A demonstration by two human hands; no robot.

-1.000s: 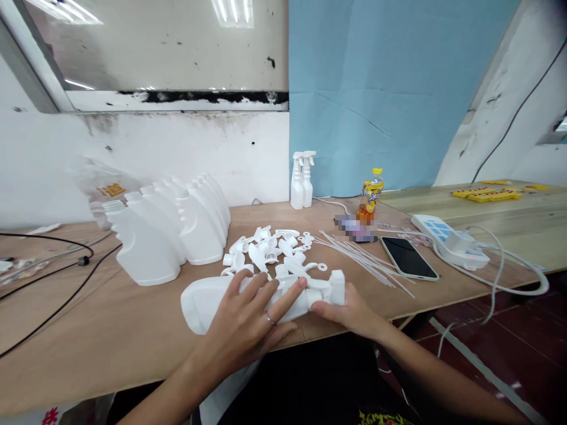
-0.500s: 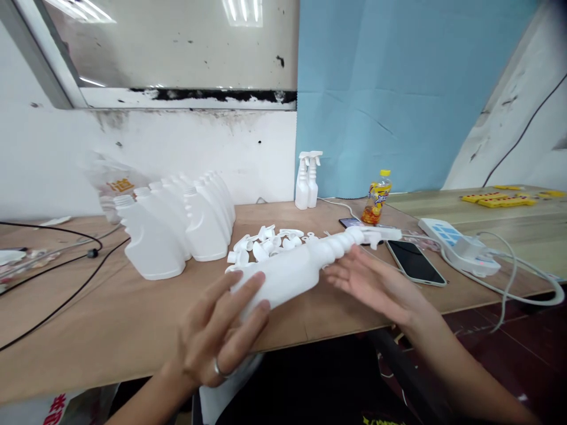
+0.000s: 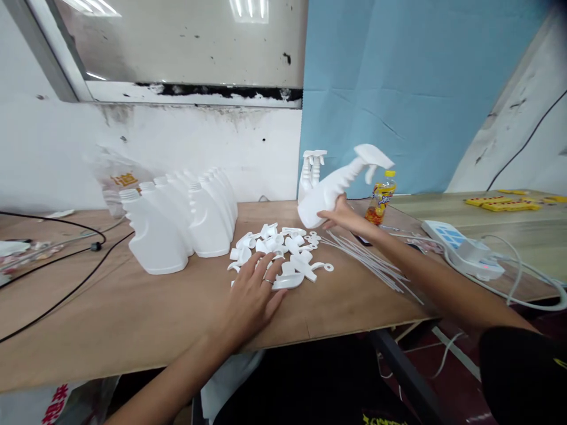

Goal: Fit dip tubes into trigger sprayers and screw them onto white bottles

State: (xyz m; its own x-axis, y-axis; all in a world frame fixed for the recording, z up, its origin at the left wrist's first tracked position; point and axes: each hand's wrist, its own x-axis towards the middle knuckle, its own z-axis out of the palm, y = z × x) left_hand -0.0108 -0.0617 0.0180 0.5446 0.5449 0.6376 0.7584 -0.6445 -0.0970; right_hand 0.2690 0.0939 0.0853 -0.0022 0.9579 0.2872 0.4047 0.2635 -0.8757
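Note:
A white spray bottle [image 3: 328, 193] with its trigger head on is held tilted by my right hand [image 3: 343, 215], whose fingers are round its lower part, above the back of the table. Behind it, two assembled spray bottles [image 3: 305, 177] stand upright near the blue sheet. My left hand [image 3: 254, 289] rests with fingers spread over the near left side of a pile of white sprayer parts [image 3: 303, 262]. Thin white tubes [image 3: 372, 260] lie to the right of the pile. Several open white bottles [image 3: 159, 236] stand in rows at the left.
A drink bottle with a yellow cap [image 3: 380, 199] stands at the back right. Further right lie a power strip [image 3: 463, 251] with white cables and yellow items [image 3: 505, 203]. Black cables cross the table [image 3: 133, 330] at the left.
My right hand has taken hold of the spray bottle and carried it back and up, tilted more upright. My left hand has let it go and come down on the parts pile.

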